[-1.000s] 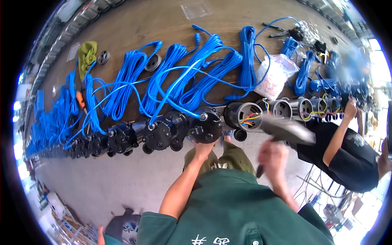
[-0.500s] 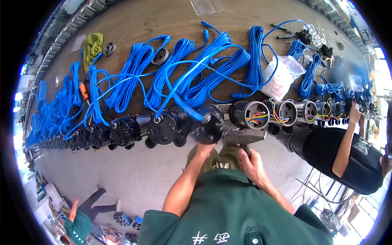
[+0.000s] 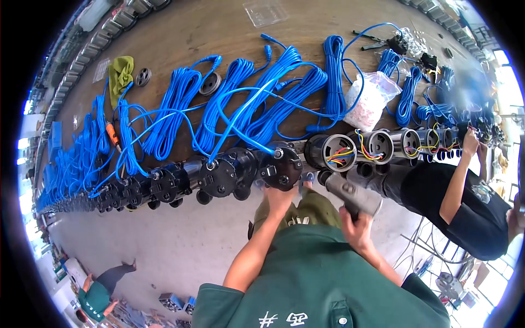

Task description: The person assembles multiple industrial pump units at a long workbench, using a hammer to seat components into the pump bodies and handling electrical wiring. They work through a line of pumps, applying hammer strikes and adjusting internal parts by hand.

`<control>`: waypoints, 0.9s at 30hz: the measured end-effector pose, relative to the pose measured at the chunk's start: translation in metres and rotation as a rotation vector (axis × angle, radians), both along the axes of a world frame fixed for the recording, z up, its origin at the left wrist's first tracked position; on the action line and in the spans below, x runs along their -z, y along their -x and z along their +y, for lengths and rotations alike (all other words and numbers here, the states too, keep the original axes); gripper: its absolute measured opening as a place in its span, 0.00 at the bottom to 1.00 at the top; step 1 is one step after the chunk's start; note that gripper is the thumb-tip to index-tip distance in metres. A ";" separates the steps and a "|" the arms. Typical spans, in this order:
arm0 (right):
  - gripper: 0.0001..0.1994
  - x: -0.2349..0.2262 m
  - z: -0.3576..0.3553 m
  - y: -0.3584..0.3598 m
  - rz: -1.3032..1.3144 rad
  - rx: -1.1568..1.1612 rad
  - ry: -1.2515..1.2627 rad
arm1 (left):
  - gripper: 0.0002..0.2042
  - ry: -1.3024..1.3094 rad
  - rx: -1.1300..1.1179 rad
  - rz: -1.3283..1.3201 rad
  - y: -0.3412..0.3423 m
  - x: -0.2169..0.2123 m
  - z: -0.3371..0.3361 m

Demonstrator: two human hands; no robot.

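Observation:
A metal cylinder with a black end cap (image 3: 280, 167) lies at the table's near edge, with a blue cable running from its cap. My left hand (image 3: 280, 200) grips this cylinder from below, its fingertips partly hidden. In my right hand (image 3: 357, 228) is the handle of a mallet with a grey head (image 3: 355, 195). The mallet is apart from the capped cylinder and hangs to its right, below an open cylinder (image 3: 331, 153) with red, yellow and blue wires. Another black-capped cylinder (image 3: 217, 178) sits to the left.
Coiled blue cables (image 3: 174, 109) cover the wooden table (image 3: 202, 27). Also there are a clear bag of pale pieces (image 3: 365, 104), a green cloth (image 3: 120, 76) and an orange-handled tool (image 3: 112, 133). A person in black (image 3: 459, 208) works at right; another (image 3: 101, 295) is at lower left.
The mallet has swung right and down, away from the capped cylinder, and its head is now tilted. The cylinder, blurred before, shows sharply. My left hand stays at it.

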State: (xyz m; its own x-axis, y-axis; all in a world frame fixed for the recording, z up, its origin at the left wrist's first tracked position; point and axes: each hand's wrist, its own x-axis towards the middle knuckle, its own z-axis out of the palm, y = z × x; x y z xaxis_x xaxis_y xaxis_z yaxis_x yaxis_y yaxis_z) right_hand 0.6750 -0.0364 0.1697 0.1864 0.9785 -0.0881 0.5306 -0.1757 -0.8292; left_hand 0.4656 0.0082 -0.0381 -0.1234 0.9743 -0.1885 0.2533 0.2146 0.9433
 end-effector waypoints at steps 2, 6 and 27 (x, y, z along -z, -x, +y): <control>0.09 -0.001 0.003 0.008 -0.371 -0.109 -0.172 | 0.23 0.032 0.029 0.023 -0.002 -0.011 0.004; 0.12 0.016 0.007 0.002 -0.023 -0.338 0.137 | 0.27 0.129 -0.028 -0.053 0.000 -0.004 -0.005; 0.12 0.019 0.021 0.006 -0.274 -0.453 0.026 | 0.23 0.086 0.020 0.045 0.005 -0.031 0.000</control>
State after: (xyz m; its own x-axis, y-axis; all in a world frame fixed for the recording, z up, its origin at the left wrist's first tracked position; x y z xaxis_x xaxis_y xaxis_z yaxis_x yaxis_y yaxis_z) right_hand 0.6694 -0.0157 0.1507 -0.2348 0.9645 -0.1211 0.7550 0.1025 -0.6476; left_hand 0.4610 0.0082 -0.0071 -0.1146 0.9570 -0.2666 0.2998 0.2892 0.9091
